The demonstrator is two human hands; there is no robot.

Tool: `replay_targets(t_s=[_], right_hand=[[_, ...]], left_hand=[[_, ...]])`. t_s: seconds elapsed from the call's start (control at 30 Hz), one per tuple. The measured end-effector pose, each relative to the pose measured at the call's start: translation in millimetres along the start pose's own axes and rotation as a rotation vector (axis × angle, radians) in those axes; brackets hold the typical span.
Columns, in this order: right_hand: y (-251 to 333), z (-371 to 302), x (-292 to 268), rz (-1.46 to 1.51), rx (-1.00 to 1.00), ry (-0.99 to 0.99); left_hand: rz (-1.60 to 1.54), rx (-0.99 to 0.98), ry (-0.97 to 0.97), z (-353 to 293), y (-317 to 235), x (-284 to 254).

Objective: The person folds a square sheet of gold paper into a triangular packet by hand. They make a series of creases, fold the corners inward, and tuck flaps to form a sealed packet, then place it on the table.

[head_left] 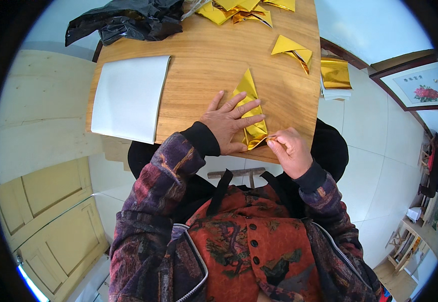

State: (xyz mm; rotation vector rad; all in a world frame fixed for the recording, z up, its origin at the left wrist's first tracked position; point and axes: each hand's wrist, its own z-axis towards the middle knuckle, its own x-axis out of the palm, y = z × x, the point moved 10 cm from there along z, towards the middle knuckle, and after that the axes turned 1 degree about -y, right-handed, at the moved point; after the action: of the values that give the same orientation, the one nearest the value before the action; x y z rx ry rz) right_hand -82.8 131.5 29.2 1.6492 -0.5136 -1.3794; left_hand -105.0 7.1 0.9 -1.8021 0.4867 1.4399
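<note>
A sheet of shiny gold foil paper (pixel 252 91), partly folded to a point at its far end, lies near the table's front edge. My left hand (pixel 227 120) rests flat across it, fingers spread and pressing it to the wood. The thumb and fingers of my right hand (pixel 290 149) pinch the paper's near right corner, which is lifted a little. Part of the paper is hidden under the left fingers.
On the wooden table (pixel 204 55) lies a white folded sheet or pad (pixel 128 98) at left. A black plastic bag (pixel 128 20) sits far left. Several folded gold pieces (pixel 224 12) are piled at the far edge, with another folded piece (pixel 292 49) nearer right. Gold sheets (pixel 335 74) lie beyond the right edge.
</note>
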Motion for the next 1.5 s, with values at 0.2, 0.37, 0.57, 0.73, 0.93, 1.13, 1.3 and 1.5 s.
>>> replay_targets(t_s=[0.2, 0.37, 0.57, 0.73, 0.93, 1.13, 1.3, 1.5], right_hand=[[-5, 11, 2, -0.075, 0.090, -0.047], [-11, 14, 5, -0.137, 0.183, -0.097], [-5, 13, 6, -0.214, 0.198, -0.190], [1, 16, 6, -0.259, 0.163, -0.240], [-4, 17, 4, -0.259, 0.198, -0.268], [-4, 17, 5, -0.297, 0.217, -0.291], [-5, 16, 5, -0.306, 0.213, -0.310], [-5, 17, 5, -0.316, 0.196, -0.323]], left_hand=[[-0.024, 0.010, 0.011, 0, 1, 1], [-0.047, 0.009, 0.019, -1, 3, 0], [-0.077, 0.014, 0.023, 0, 5, -1], [-0.089, 0.001, 0.023, -1, 5, -2], [-0.093, -0.004, 0.024, 0, 6, -1], [-0.092, 0.004, 0.010, 0, 6, 0], [-0.096, 0.010, -0.001, 0, 6, -1], [-0.142, -0.021, 0.023, 2, 8, -1]])
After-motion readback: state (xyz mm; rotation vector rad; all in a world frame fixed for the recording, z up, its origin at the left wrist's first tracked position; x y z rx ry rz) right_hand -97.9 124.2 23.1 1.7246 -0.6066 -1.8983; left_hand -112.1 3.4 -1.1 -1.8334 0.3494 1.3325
